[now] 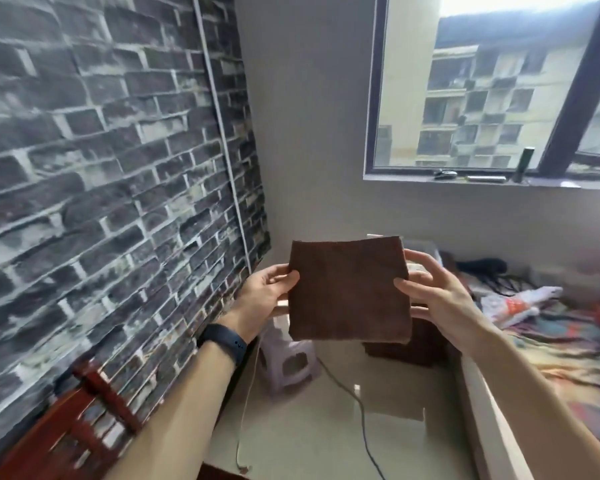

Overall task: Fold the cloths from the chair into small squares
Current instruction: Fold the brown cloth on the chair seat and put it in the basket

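Head view: I see a brown, square-folded terry cloth [349,289] held up in mid-air at chest height, between both hands, in front of the grey wall corner. Left hand [262,292] pinches the left edge, thumb in front, fingers behind. Right hand [437,292] grips the right edge, thumb on the front face, upper fingers loose and spread. Cloth hangs flat, facing me, nearly square, slightly taller than wide; both hands sit equally near, at mid-height of opposite edges. I judge the next fold brings one side edge across to the other. Red wooden chair [84,420] is low left, well apart from the cloth.
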Available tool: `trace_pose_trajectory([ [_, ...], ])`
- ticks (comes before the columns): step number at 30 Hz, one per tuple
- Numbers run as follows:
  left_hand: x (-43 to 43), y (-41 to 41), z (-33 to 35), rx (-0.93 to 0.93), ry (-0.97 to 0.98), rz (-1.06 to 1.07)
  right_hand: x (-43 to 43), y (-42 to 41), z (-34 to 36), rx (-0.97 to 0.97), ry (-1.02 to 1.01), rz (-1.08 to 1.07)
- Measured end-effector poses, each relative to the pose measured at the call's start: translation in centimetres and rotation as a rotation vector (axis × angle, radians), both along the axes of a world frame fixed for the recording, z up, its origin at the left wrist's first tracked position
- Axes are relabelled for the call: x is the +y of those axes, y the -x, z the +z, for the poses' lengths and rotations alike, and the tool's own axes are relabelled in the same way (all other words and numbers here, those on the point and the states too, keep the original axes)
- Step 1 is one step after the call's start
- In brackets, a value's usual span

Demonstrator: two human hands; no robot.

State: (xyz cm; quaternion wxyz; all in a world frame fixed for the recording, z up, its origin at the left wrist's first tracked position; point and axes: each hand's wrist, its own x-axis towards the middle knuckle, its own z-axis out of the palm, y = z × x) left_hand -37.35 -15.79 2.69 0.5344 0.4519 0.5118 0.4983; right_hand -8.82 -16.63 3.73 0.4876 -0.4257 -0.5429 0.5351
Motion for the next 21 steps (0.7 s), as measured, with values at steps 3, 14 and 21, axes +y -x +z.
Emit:
trace_pose_trajectory([
  [3,5.0,-2.6,0.4,0.023,-0.004,-0.027,4.4,-2.5,0.6,-0.012,0.000,-0.047],
  [14,28.6,-8.6,-2.2,0.005,-0.004,-0.126,24.4,-8.0,-1.8,-0.022,0.040,-0.180],
  [21,43.6,-11.6,-4.5,-0.045,0.077,-0.224,37.0,-10.7,-4.5,-0.023,0.113,-0.283],
])
